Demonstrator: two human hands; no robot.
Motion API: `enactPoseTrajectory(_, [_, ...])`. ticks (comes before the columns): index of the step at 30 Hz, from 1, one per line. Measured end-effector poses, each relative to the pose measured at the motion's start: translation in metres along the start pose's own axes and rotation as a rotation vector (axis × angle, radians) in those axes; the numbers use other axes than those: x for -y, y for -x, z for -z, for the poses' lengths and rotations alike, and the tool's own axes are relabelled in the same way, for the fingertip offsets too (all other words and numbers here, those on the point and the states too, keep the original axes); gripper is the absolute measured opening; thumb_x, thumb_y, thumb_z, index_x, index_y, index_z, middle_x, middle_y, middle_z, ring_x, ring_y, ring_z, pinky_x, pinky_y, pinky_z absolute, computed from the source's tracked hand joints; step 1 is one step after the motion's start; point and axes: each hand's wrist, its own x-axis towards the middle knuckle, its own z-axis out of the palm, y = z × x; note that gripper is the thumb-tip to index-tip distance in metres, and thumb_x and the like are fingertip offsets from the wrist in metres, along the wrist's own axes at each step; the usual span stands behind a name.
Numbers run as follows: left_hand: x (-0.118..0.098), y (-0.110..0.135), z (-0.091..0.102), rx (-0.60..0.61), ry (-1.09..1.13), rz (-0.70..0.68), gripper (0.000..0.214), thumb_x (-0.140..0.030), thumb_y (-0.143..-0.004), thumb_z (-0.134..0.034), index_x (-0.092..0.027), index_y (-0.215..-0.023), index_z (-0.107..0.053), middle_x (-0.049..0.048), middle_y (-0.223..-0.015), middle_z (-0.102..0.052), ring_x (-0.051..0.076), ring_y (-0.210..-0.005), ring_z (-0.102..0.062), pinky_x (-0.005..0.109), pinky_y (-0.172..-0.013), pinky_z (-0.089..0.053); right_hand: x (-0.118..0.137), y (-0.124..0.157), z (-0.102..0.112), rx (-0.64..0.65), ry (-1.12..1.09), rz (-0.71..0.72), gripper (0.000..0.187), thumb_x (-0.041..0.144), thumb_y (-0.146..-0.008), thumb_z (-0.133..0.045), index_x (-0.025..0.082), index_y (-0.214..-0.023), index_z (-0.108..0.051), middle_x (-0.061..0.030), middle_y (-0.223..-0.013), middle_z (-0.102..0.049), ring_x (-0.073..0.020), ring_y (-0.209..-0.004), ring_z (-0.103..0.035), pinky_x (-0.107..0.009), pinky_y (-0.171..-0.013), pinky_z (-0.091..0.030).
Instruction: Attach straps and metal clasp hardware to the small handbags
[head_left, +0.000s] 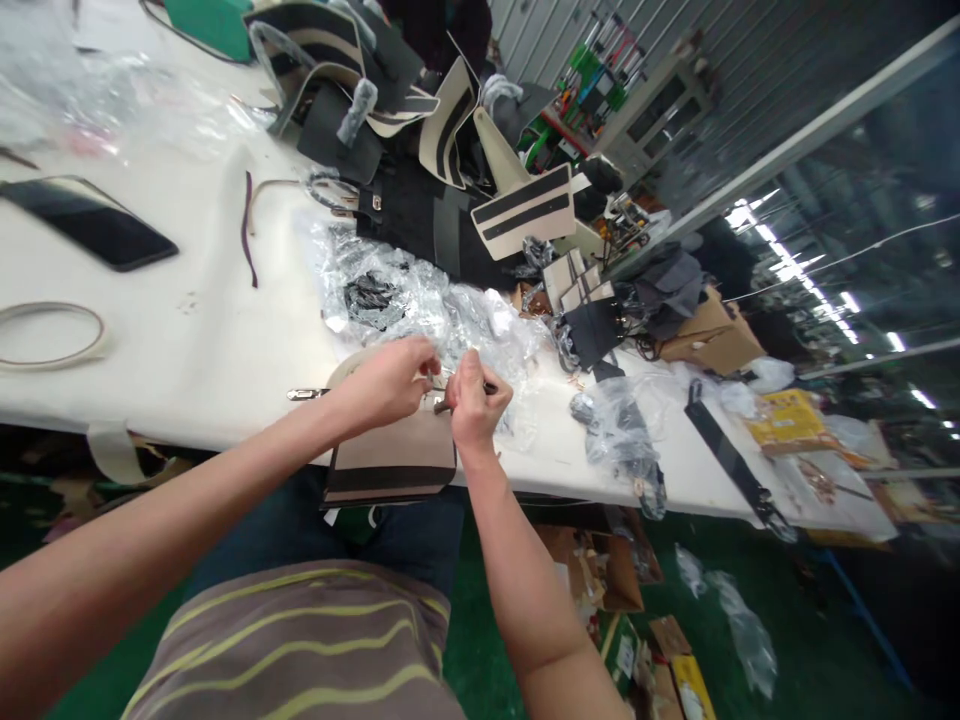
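Observation:
A beige panel with a dark stripe (394, 462), like a bag piece, lies at the table's front edge and overhangs it, close to my body. Over its upper part my left hand (401, 378) has its fingers curled into a pinch; whatever is between the fingertips is too small to make out. Beside it on the right, my right hand (478, 402) is closed in a fist, thumb up, around a thin dark-handled tool whose tip points toward the left fingers. A small metal piece (307, 394) sticks out left of the panel.
Crumpled clear plastic (420, 300) lies just beyond my hands. Behind it are piled black and beige striped pieces (525, 212). A phone (94, 222) and a coiled strip (52, 335) lie left; a black strap (731, 455) lies right. Boxes (622, 570) stand below the table (217, 390).

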Motion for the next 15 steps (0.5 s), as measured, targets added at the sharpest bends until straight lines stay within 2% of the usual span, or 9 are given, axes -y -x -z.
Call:
enactPoseTrajectory(1, [0.006, 0.011, 0.012, -0.071, 0.051, 0.004, 0.017, -0.014, -0.090, -0.065, -0.020, -0.100, -0.077, 0.0108, -0.112, -0.078, 0.028, -0.104, -0.075, 0.037, -0.098, -0.058, 0.000, 0.000, 0.000, 0.004, 0.002, -0.010, 0.069, 0.069, -0.104, -0.068, 0.026, -0.054, -0.046, 0.0029, -0.051, -0.043, -0.0135, -0.048, -0.040, -0.031, -0.049, -0.035])
enactPoseTrajectory(3, [0.023, 0.031, 0.034, -0.214, 0.033, 0.123, 0.011, -0.028, -0.092, -0.068, -0.022, -0.096, -0.076, 0.0092, -0.111, -0.078, 0.028, -0.104, -0.074, 0.039, -0.100, -0.058, 0.001, -0.001, 0.000, 0.020, -0.004, -0.041, 0.069, 0.073, -0.100, -0.070, 0.026, -0.055, -0.046, 0.0028, -0.051, -0.043, -0.0141, -0.049, -0.040, -0.031, -0.049, -0.035])
enactPoseTrajectory(4, [0.035, 0.039, 0.042, -0.234, -0.009, 0.213, 0.014, -0.034, -0.090, -0.071, -0.022, -0.097, -0.076, 0.0096, -0.111, -0.078, 0.029, -0.103, -0.075, 0.040, -0.098, -0.058, 0.001, -0.003, -0.001, 0.033, -0.010, -0.055, 0.069, 0.074, -0.098, -0.071, 0.027, -0.055, -0.046, 0.0030, -0.050, -0.043, -0.0142, -0.049, -0.040, -0.031, -0.048, -0.035])
enactPoseTrajectory(5, [0.046, 0.046, 0.047, -0.204, -0.040, 0.304, 0.021, -0.040, -0.087, -0.075, -0.022, -0.098, -0.076, 0.0103, -0.110, -0.078, 0.031, -0.101, -0.075, 0.040, -0.094, -0.059, 0.001, -0.005, -0.001, 0.045, -0.017, -0.060, 0.069, 0.074, -0.098, -0.072, 0.027, -0.055, -0.045, 0.0032, -0.050, -0.042, -0.0141, -0.048, -0.040, -0.031, -0.048, -0.034])
enactPoseTrajectory(6, [0.058, 0.051, 0.049, -0.123, -0.043, 0.381, 0.028, -0.046, -0.083, -0.079, -0.022, -0.097, -0.077, 0.0107, -0.106, -0.079, 0.031, -0.097, -0.076, 0.039, -0.088, -0.059, 0.002, -0.008, -0.002, 0.058, -0.024, -0.057, 0.069, 0.074, -0.097, -0.073, 0.027, -0.054, -0.045, 0.0036, -0.049, -0.041, -0.0138, -0.047, -0.040, -0.031, -0.047, -0.033])
enactPoseTrajectory(9, [0.083, 0.059, 0.041, 0.055, 0.048, 0.486, 0.037, -0.055, -0.079, -0.080, -0.021, -0.095, -0.078, 0.0104, -0.098, -0.081, 0.031, -0.090, -0.077, 0.036, -0.077, -0.057, 0.008, -0.014, -0.008, 0.082, -0.062, -0.033, 0.068, 0.068, -0.099, -0.075, 0.026, -0.054, -0.046, 0.0048, -0.049, -0.040, -0.0125, -0.045, -0.039, -0.031, -0.046, -0.030])
enactPoseTrajectory(13, [0.090, 0.057, 0.024, -0.015, 0.117, 0.530, 0.035, -0.052, -0.075, -0.081, -0.021, -0.092, -0.077, 0.0093, -0.090, -0.080, 0.029, -0.084, -0.075, 0.034, -0.072, -0.054, 0.025, -0.011, -0.027, 0.045, -0.189, 0.004, 0.067, 0.064, -0.101, -0.074, 0.026, -0.056, -0.043, 0.0062, -0.049, -0.034, -0.0114, -0.042, -0.033, -0.032, -0.044, -0.026])
enactPoseTrajectory(15, [0.089, 0.054, 0.022, -0.050, 0.127, 0.542, 0.037, -0.050, -0.073, -0.083, -0.020, -0.094, -0.076, 0.0082, -0.086, -0.078, 0.028, -0.081, -0.073, 0.033, -0.069, -0.053, 0.032, -0.005, -0.042, 0.067, -0.229, 0.010, 0.069, 0.066, -0.102, -0.072, 0.026, -0.056, -0.040, 0.0061, -0.050, -0.032, -0.0115, -0.042, -0.033, -0.032, -0.044, -0.026])
